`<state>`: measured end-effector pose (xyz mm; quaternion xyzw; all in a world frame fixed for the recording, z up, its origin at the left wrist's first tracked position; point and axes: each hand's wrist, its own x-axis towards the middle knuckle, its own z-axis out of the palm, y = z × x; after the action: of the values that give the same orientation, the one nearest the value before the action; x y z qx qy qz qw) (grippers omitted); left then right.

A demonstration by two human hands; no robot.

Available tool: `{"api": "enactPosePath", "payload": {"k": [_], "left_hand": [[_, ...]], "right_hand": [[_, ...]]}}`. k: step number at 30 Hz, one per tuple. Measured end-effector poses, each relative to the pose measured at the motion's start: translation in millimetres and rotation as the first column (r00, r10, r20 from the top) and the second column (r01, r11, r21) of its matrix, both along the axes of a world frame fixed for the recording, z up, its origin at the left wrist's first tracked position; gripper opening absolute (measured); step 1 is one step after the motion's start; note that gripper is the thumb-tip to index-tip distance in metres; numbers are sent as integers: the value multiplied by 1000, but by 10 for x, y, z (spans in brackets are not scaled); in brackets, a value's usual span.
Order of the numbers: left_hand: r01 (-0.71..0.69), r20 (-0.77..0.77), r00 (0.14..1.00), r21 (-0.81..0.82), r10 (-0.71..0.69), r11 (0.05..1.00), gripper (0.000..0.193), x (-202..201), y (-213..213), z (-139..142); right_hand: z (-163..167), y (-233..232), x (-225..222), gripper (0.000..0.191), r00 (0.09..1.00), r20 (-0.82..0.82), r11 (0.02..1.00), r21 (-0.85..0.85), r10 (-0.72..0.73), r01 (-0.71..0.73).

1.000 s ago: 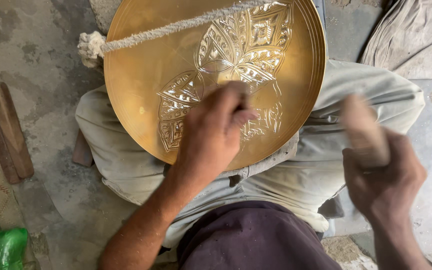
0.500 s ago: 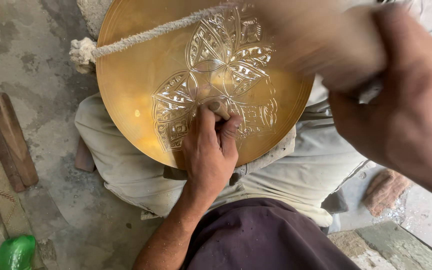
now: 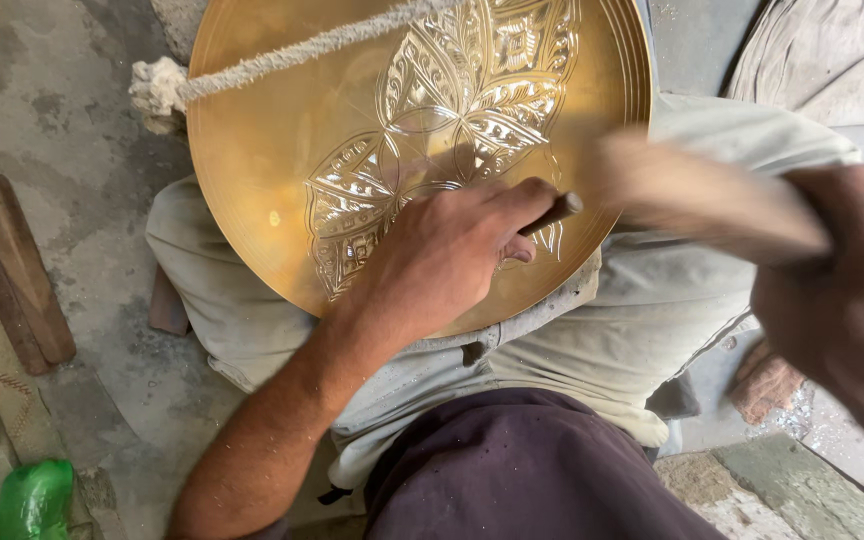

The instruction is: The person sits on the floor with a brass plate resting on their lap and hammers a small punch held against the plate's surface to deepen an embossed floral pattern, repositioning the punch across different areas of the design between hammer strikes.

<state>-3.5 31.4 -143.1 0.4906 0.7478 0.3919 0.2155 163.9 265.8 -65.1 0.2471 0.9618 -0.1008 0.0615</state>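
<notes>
A round brass plate lies tilted across the lap, its centre engraved with a shiny leaf pattern. A thin metal punch stands against it. A blurred wooden mallet hangs just right of the punch.

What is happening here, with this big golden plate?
A seated person rests a round brass plate on the lap. The left hand holds a thin metal punch against the engraved flower pattern. The right hand holds a blurred wooden mallet beside the punch. A rope crosses the plate.
</notes>
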Motion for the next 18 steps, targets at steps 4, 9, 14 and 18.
{"api": "enactPosePath", "payload": {"k": [4,9,14,18], "left_hand": [[158,-64,985,-51,-161,986,28,-73,104,14],[296,-36,951,-180,-307,938,27,-85,198,113],[160,-51,986,24,-158,987,34,-250,134,148],[215,-64,973,-103,-222,971,30,-251,85,125]], "right_hand": [[-278,-218,362,21,997,-11,979,190,82,-79],[-701,-539,722,36,937,-287,978,-121,-200,172],[-773,-532,853,38,871,-207,864,-354,-445,357],[-654,-483,710,47,794,-310,794,-516,-523,321]]}}
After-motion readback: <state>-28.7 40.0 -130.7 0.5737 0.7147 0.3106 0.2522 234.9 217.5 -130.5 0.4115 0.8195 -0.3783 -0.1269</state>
